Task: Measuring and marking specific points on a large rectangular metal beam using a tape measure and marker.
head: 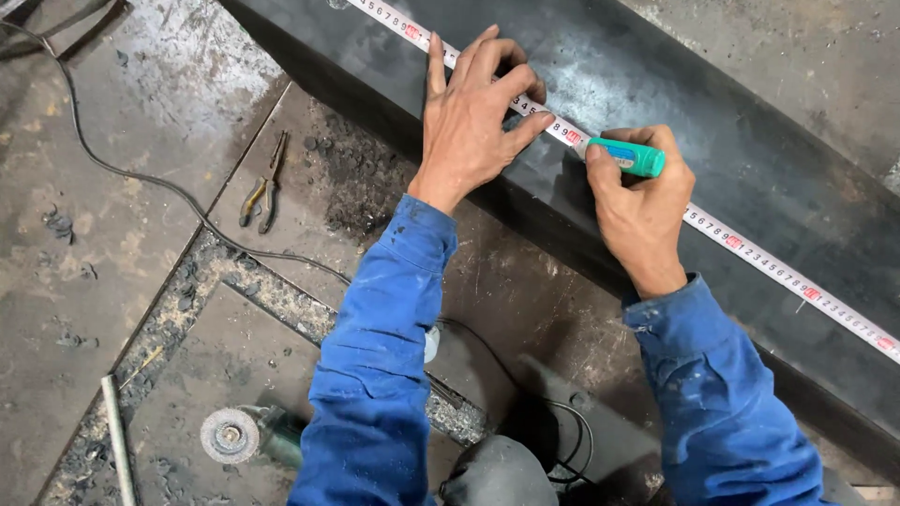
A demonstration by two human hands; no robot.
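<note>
Dark steel beam (712, 112) lying diagonal over a dirty metal floor (112, 141), white measuring tape (769, 262) stretched along it, left hand (469, 117) pressing the tape with fingers spread, right hand (642, 201) clamped on a green marker (630, 156) touching the tape, pliers (264, 192), black cable (141, 176), angle grinder (246, 435) below.

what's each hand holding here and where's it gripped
Right hand grips a green marker around its barrel. Left hand holds nothing, pressing the tape measure flat on the steel beam.

A long dark steel beam (712, 122) carries a white measuring tape (778, 267) stretched along its near edge. The grimy metal floor (112, 141) below holds pliers (264, 186), a black cable (141, 176), a thin rod (117, 436) and an angle grinder (246, 436).
</note>
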